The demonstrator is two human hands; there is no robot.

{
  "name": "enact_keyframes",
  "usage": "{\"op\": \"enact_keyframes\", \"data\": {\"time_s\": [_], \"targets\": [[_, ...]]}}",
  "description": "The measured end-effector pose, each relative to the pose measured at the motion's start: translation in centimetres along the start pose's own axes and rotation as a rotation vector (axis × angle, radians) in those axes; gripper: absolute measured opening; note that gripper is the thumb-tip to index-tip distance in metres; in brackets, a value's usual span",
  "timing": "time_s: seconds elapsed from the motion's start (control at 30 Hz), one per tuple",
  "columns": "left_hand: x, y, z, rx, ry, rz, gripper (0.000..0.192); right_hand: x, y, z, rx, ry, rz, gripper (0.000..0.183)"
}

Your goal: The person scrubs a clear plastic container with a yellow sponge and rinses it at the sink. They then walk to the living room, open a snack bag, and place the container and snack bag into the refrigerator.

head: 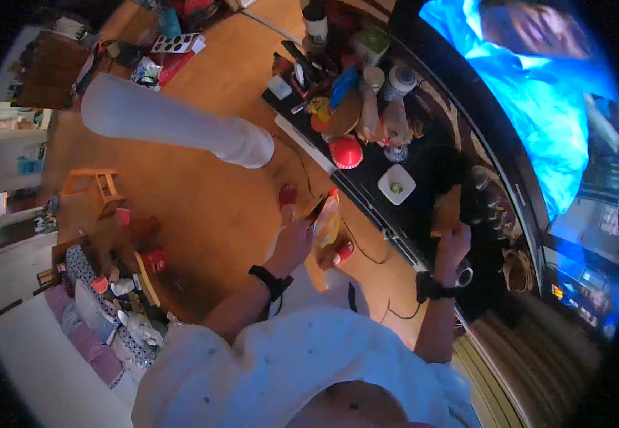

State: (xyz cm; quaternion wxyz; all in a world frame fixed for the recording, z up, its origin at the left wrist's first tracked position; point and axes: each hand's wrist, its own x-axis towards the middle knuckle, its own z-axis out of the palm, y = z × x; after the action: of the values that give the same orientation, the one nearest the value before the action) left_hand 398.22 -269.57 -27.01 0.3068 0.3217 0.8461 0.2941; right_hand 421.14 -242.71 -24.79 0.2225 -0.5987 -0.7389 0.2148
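Observation:
My left hand (294, 242) is closed on a crumpled plastic packet (326, 227) with orange and yellow print, held over the floor in front of my legs. A dark, narrow piece shows beside the fingers; whether it belongs to the packet, I cannot tell. Over the black cabinet top (422, 214), my right hand (454, 242) grips a flat brown thing (447, 209). Its far end merges with a dark patch, so its exact kind is unclear. Left of that hand sits a white square dish (396, 184) with a small green item in it.
A red bowl-shaped thing (346, 153), jars (401, 80) and packets crowd the cabinet's far part. Behind them stands a lit television (534, 123). A tall white column-like object (181, 117) rises from the wooden floor. Cables (365, 255) trail near my feet; a wooden stool (98, 187) is leftward.

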Motion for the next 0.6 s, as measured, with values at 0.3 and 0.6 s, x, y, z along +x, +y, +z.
{"op": "enact_keyframes", "data": {"time_s": [0.3,0.6], "targets": [[7.0,-3.4,-9.6,0.044,-0.068,0.112,0.021,3.6,-19.4,6.7,0.086,0.025,-0.413,0.016],[10.3,-9.2,-17.5,0.030,-0.131,-0.032,0.021,13.4,-31.2,19.1,-0.010,0.086,-0.697,0.027]]}}
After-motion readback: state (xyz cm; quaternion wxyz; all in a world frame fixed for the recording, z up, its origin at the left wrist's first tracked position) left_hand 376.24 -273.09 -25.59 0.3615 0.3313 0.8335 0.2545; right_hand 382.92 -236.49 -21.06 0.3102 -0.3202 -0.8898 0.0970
